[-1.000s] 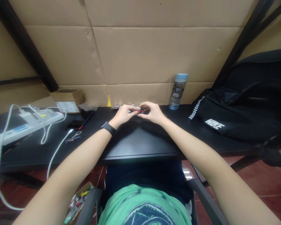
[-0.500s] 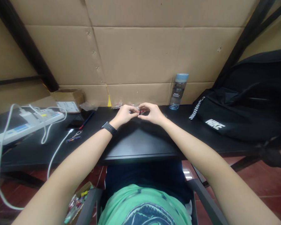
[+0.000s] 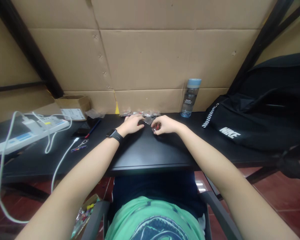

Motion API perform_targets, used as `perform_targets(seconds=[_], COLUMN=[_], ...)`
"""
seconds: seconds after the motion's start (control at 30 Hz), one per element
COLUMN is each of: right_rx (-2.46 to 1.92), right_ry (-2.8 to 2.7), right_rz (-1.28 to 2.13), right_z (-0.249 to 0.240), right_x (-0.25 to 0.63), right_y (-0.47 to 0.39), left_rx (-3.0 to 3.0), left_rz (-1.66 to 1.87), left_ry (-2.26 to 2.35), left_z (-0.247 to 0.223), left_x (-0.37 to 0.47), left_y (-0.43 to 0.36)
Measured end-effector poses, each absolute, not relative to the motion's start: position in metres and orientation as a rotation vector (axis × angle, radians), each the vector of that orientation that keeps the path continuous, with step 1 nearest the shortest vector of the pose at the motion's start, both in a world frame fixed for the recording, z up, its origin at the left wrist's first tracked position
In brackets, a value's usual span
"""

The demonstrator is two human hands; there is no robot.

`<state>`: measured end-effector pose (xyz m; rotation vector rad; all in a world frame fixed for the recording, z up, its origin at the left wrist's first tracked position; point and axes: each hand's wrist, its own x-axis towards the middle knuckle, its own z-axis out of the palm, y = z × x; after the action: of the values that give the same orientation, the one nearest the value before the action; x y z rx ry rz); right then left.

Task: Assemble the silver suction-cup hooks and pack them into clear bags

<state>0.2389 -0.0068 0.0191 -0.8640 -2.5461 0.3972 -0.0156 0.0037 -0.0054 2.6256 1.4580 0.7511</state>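
- At the far left, a white power strip (image 3: 27, 136) with a white cable (image 3: 57, 166) lies on the desk (image 3: 150, 153); neither is in use by the hands.
- Next come an open cardboard box (image 3: 76, 106), a pen (image 3: 93, 128) and a keyring (image 3: 79, 147), all well apart from the hands and untouched.
- The left hand (image 3: 131, 125) rests low over the desk, thumb parted from the loosely stretched fingers; no grip shows, though its far fingertips are hard to make out.
- Along the back, just beyond the hands, lie clear packets (image 3: 153, 114); whether these are finished or waiting cannot be told.
- Between the hands lies a crumpled clear wrapping (image 3: 148, 120), close to the left fingertips.
- The right hand (image 3: 167, 124) has its thumb and fingers curled nearly closed around a small red item (image 3: 158, 127), just above or on the desk. With this piece in hand, the handling looks unfinished; how many pieces are done or left does not show.
- Farther right, a water bottle (image 3: 189, 100) stands upright and a black bag (image 3: 242, 116) rests, both untouched.
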Motion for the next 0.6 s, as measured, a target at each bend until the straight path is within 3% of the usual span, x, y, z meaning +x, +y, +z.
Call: perform_targets(seconds=[0.23, 0.6], right_rx=[-0.884, -1.378], right_ry=[-2.64, -2.396], right_rz=[0.371, 0.048], right_z=[0.016, 0.016], right_x=[0.234, 0.277], right_y=[-0.007, 0.03], left_rx=[2.685, 2.746], left_rz=[0.417, 0.515], left_ry=[1.533, 1.609], left_z=[-0.017, -0.021], left_x=[-0.017, -0.014], left_y=[0.012, 0.008])
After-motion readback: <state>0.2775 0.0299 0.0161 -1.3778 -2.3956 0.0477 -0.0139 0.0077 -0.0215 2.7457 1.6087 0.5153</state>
